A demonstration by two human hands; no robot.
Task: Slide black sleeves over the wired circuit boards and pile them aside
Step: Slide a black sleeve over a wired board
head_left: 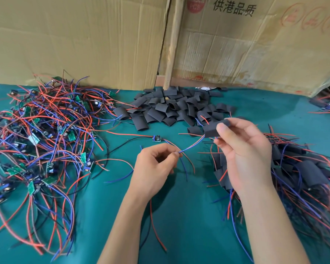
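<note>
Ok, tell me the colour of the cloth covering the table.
Teal green cloth, seen in the head view.

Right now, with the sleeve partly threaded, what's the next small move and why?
Probably draw the black sleeve down the red and blue wires toward the circuit board. The right hand pinches the sleeve, wire tips already poke out its far end, the left hand holds the wires taut, and the board lies uncovered on the table.

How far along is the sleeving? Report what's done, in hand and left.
Done: a pile of sleeved boards lies at the right. In hand: the right hand holds a black sleeve with wires threaded through; the left hand pinches those wires. Left: a big tangle of bare boards and many empty sleeves.
</note>
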